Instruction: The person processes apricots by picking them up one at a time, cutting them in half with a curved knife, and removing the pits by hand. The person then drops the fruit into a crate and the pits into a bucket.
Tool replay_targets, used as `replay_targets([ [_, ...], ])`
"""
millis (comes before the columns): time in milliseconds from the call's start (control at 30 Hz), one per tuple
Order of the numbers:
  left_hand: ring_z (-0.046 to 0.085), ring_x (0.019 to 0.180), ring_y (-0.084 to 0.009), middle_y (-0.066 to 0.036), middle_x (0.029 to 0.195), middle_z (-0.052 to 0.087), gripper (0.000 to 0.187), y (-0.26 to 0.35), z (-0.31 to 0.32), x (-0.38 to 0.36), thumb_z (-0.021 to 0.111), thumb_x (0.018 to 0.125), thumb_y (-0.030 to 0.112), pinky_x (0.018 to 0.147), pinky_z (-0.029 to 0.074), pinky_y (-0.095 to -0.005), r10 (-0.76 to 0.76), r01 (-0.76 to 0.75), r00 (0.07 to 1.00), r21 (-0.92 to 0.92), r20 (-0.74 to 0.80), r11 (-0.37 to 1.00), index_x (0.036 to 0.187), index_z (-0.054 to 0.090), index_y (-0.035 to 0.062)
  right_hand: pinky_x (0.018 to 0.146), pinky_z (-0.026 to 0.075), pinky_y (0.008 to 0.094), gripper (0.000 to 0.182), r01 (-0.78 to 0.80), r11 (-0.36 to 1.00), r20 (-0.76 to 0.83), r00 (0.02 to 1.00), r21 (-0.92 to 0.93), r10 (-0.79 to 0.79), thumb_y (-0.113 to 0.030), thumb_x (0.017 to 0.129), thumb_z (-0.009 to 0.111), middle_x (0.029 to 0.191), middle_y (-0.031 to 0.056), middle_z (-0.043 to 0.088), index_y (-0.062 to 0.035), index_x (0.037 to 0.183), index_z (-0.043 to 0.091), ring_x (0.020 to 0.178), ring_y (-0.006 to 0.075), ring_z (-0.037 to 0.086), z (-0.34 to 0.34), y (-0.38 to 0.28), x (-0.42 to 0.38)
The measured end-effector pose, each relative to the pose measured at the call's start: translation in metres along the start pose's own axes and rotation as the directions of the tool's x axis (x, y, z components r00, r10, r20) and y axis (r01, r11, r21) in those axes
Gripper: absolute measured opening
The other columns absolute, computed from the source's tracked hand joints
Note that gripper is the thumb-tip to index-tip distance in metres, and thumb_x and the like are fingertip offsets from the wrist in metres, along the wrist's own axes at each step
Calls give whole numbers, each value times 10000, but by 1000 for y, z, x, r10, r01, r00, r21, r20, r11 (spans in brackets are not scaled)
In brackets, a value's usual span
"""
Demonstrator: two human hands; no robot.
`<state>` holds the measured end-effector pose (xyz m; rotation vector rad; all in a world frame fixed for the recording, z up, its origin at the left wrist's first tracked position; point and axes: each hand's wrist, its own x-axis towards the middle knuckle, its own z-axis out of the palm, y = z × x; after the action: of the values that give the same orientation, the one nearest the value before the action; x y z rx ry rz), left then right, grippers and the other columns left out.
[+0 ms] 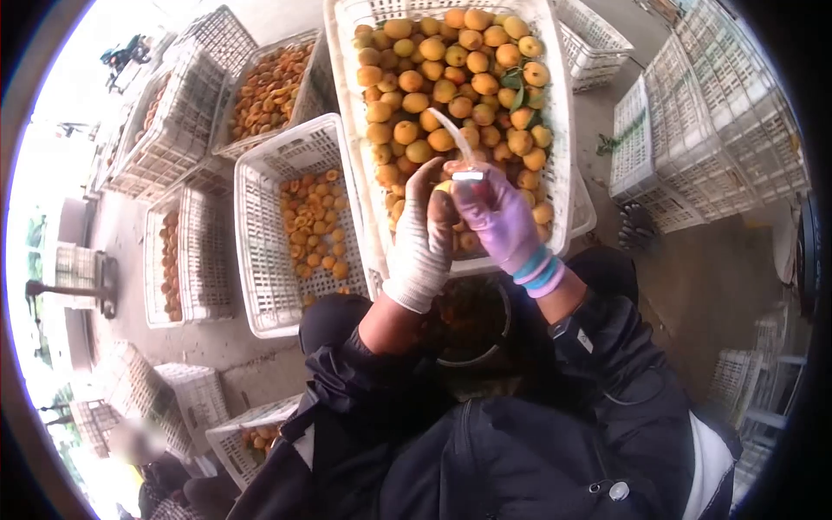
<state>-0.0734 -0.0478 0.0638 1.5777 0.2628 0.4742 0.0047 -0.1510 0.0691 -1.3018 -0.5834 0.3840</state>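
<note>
My left hand (422, 238), in a white knit glove with stained fingers, is closed around an apricot (445, 186), of which only a small part shows. My right hand (503, 217), in a purple glove with a blue-banded cuff, grips a knife with a curved pale blade (452, 130). The blade points up and to the left, and the fingers hide most of its handle. Both hands meet over the near edge of a white crate (563, 173) filled with whole apricots (468, 78) and a few green leaves (517, 91).
To the left, a white crate (251, 251) holds halved apricots (312, 221). Behind it stands another filled crate (269, 87). A round container (472, 321) sits between my knees. Stacked crates (719, 121) rise at right, near a dark glove (635, 225). Another person (173, 485) is at lower left.
</note>
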Motion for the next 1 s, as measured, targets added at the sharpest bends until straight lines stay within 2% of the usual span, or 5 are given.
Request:
replay_targets([
  [133,569,1153,-272,-177,1283,553,572,-17,5,1,347,1047,471,983,449,-367,165,-144,982,198,-93,969,1415,379,35,683,463,262,193,57,979,-34,997,-198,-65,-209,953,660,854,33,598,-46,1039,606,770,118,558,4,-6,-7],
  [400,600,1038,-190,-99,1136,622,586,-24,18,12,503,995,501,931,487,-326,-224,195,973,-710,54,676,1292,502,-4,809,504,382,288,473,721,208,878,-507,-430,-171,907,686,1048,148,584,-34,1132,570,950,338,592,-5,-6,2],
  [700,603,1030,-219,-123,1148,618,541,-47,-4,18,534,962,524,898,497,-365,-289,285,957,-292,31,913,1189,562,34,845,489,332,467,244,867,183,966,-434,-180,-346,868,745,1008,91,628,-37,1179,586,896,226,596,-15,-10,3],
  [800,594,1068,-209,-113,1145,621,504,-25,-11,23,569,949,500,948,471,-376,-277,305,951,-582,139,754,1184,576,54,550,431,180,342,-370,893,246,918,254,311,-304,935,679,909,-11,635,-90,1191,606,715,94,628,-26,-21,5],
  [1000,537,692,-73,22,975,610,361,9,-17,10,644,909,441,529,390,-202,-391,358,917,-584,74,729,1116,632,146,502,368,166,358,-436,759,342,892,484,295,-278,937,674,889,-40,597,-94,1231,585,630,42,510,-29,-31,8],
])
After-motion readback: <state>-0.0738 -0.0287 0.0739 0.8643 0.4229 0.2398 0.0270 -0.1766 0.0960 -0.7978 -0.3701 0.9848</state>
